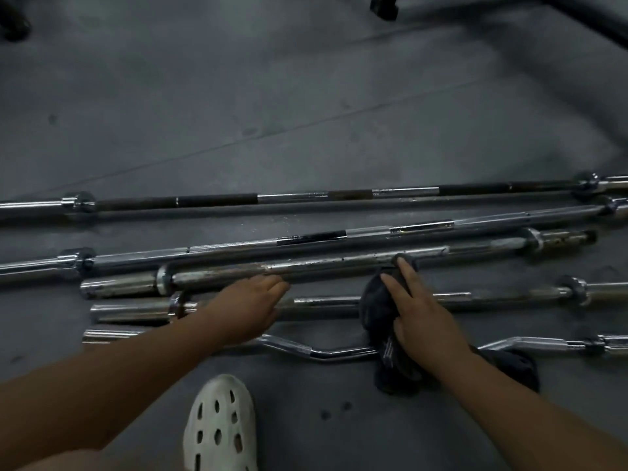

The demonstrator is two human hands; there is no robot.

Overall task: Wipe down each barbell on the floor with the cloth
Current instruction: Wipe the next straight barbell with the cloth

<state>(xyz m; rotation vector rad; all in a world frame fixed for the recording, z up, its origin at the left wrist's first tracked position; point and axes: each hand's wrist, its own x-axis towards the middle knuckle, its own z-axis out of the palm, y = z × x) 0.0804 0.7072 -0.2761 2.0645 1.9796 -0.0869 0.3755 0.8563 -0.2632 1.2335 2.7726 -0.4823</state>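
Several barbells lie side by side on the grey floor. The third one back, a scuffed chrome barbell (323, 263), has my left hand (251, 307) resting on its shaft with straight fingers. My right hand (418, 311) presses a dark cloth (377, 307) against the same shaft further right, fingers extended over the fabric. The cloth drapes down over a thinner barbell (492, 297) and the curl bar (323, 351) nearest me. Two long barbells (217, 200) (238, 244) lie beyond.
My white perforated clog (219, 426) stands on the floor (272, 96) just in front of the curl bar. Dark equipment frames (384, 6) stand at the far top edge and top right corner.
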